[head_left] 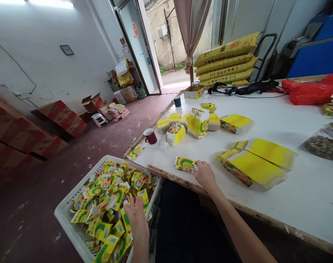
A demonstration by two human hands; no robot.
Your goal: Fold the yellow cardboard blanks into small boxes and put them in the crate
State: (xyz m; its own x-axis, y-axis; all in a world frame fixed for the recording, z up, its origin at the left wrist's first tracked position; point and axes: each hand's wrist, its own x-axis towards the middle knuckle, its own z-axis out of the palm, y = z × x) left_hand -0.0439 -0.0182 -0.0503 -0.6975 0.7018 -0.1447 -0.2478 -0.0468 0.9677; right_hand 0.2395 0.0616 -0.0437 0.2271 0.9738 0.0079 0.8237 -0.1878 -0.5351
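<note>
My right hand (pixel 204 174) rests on the white table (pixel 278 120) near its front edge, fingers curled against a flat yellow-green carton (pixel 185 164) that lies there. My left hand (pixel 136 215) reaches down into a white plastic crate (pixel 68 219) at my left, palm down over the heap of folded yellow-green cartons (pixel 106 197); its fingertips are tucked among them and what they hold is hidden. Two fanned stacks of flat yellow carton blanks (pixel 254 164) lie just right of my right hand.
Bundles of small cartons (pixel 193 124) and a dark red mug (pixel 150 136) stand mid-table. A black cup (pixel 177 101), black cables (pixel 245 87), a red bag (pixel 311 89) and yellow sacks (pixel 226 60) lie farther back. Brown boxes (pixel 59 117) line the left wall by an open door.
</note>
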